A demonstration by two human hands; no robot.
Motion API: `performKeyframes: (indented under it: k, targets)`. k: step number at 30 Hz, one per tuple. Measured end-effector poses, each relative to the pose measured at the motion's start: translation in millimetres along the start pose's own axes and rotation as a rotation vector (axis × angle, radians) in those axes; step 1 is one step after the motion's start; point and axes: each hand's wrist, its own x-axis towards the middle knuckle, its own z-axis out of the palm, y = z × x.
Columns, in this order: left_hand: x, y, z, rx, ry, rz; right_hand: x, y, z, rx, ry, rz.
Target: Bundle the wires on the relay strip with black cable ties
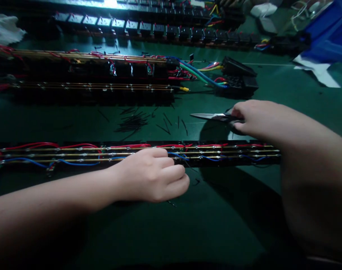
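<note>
Green tabletop (159,232) is spread along the near side of the long wired strip (238,153), a broad band of it reaching toward the bottom of the view. The strip is laid crosswise, its left end cut off by the view's edge and its right part hidden behind the right forearm. Between it and the farther wired assemblies (103,88), a narrower lane is left, with dark clippings (133,122) scattered in it. Over that lane, right of the clippings, the scissors (208,116) are gripped in the right hand (252,116), their blades pointed left; the forearm is brought in from the right, bent across the strip. The left hand (156,174) is placed over the strip's near edge, knuckles up, its fingers curled closed; whether anything is pinched beneath cannot be told. Its forearm is slanted in from the lower left.
</note>
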Motion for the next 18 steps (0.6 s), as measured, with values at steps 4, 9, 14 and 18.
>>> performKeyframes:
  k: [4,9,14,18]
  targets:
    - [-0.4,2.2,-1.7,-0.014,0.062,-0.044,-4.3,-5.3,-11.8,0.058,-0.086,-0.025]
    - [-0.4,5.8,-2.2,-0.027,0.052,-0.173,1.6,6.7,-12.5,0.019,-0.134,0.046]
    - [3.6,11.8,-1.0,-0.049,0.084,-0.248,3.0,7.0,-14.0,0.017,-0.098,-0.099]
    - [6.5,15.7,1.5,-0.076,0.083,-0.295,-9.9,-4.1,-23.1,0.107,-0.024,-0.225]
